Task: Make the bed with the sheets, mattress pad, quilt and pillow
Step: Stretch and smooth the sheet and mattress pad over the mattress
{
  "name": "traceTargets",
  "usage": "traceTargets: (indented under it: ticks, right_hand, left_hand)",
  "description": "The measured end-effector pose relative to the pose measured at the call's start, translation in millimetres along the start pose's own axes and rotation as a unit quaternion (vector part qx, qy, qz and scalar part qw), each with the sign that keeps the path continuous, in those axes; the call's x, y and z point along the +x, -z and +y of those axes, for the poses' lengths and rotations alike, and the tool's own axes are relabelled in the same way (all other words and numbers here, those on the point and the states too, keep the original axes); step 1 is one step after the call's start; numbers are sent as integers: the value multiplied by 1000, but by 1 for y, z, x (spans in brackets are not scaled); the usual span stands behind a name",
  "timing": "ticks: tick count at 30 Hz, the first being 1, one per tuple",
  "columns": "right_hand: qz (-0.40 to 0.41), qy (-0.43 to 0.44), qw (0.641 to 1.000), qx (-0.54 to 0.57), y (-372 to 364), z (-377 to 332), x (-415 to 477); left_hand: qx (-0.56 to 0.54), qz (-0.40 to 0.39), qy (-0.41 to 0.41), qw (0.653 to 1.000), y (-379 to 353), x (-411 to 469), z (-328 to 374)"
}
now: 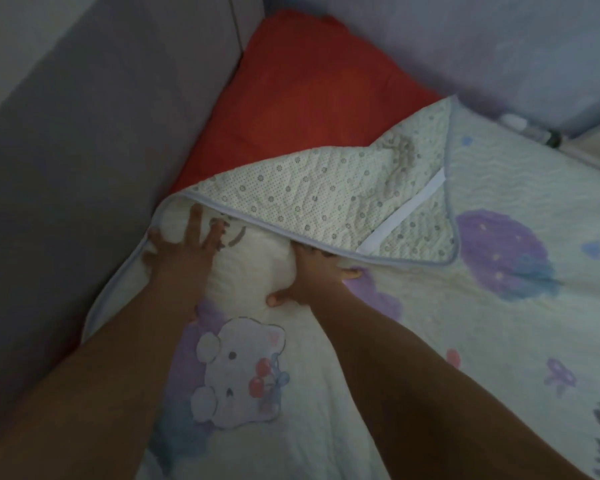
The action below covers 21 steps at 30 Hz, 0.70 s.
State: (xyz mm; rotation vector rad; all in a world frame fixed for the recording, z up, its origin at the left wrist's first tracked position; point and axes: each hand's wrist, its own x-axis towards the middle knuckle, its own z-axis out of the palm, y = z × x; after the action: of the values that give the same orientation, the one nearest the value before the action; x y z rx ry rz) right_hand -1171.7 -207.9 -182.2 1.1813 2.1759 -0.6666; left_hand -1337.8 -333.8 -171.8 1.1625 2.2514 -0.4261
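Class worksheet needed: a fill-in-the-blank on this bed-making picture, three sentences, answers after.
1. The sheet beyond the mattress pad is coloured ____.
2. The left hand lies on the pad with fingers ____.
3. The right hand has its fingers hidden ____ the pad's folded-back corner.
Answers: red; spread; under.
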Motion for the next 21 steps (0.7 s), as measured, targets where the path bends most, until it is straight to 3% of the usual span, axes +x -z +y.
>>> traceTargets:
  ticks: [2, 5, 7, 11, 13, 15, 16, 17, 18, 20, 21]
  right_hand:
    - [50, 50, 997, 6, 8, 10, -6]
    - [174, 84, 981, -31, 32, 33, -12]
    - [235, 75, 967, -57, 50, 53, -12]
    - [209, 12, 977, -45, 74, 79, 1]
    - [220, -18, 975, 34, 89, 80, 12]
    - [242, -49, 944, 221, 105, 74, 23]
    - [224, -63, 909, 347, 114, 70, 27]
    - [197, -66, 841, 500, 123, 68, 34]
    - [138, -68, 711, 686, 133, 63, 38]
    - [70, 4, 519, 852, 152, 56, 45]
    - [59, 6, 471, 880, 160, 57, 49]
  left_hand:
    - [-10, 4, 10, 1000, 3, -12, 4]
    - [51, 80, 27, 995, 15, -25, 16]
    - [43, 27, 73, 996, 33, -26, 25]
    - [79, 75, 8, 994, 40, -19, 49]
    - [64, 39, 30, 997, 42, -14, 58]
    - [19, 41, 59, 997, 45, -7, 61]
    - [2, 44, 68, 997, 47, -2, 62]
    - [-11, 50, 69, 996, 47, 2, 63]
    - [-16, 55, 63, 996, 47, 4, 64]
    - [-18, 65, 65, 996, 50, 7, 69]
    - [8, 66, 65, 996, 52, 8, 72]
